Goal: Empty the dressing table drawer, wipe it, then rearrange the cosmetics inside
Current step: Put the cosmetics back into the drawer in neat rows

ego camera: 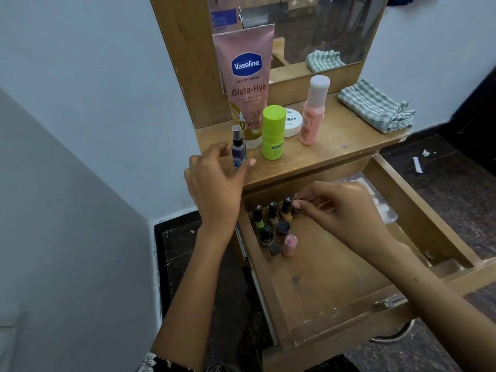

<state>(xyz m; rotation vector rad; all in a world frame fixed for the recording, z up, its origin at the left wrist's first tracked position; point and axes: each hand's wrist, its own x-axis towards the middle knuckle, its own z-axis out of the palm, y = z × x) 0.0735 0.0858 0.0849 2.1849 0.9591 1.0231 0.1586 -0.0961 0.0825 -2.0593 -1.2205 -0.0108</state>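
The wooden drawer (335,285) is pulled open below the dressing table top (341,140). Several small nail polish bottles (273,226) stand grouped in its back left corner. My right hand (341,210) pinches a small dark bottle (296,208) at the back of that group. My left hand (214,181) curls its fingers around a small purple spray bottle (238,149) that stands on the table top. On the top also stand a pink Vaseline tube (247,76), a lime green stick (272,132), a white round jar (292,122) and a pink bottle (312,111).
A folded green checked cloth (375,106) lies at the table top's right end. A clear plastic packet (375,194) sits at the drawer's back right. A mirror (308,30) rises behind. White wall is at left, dark floor with paper scraps (418,163) at right.
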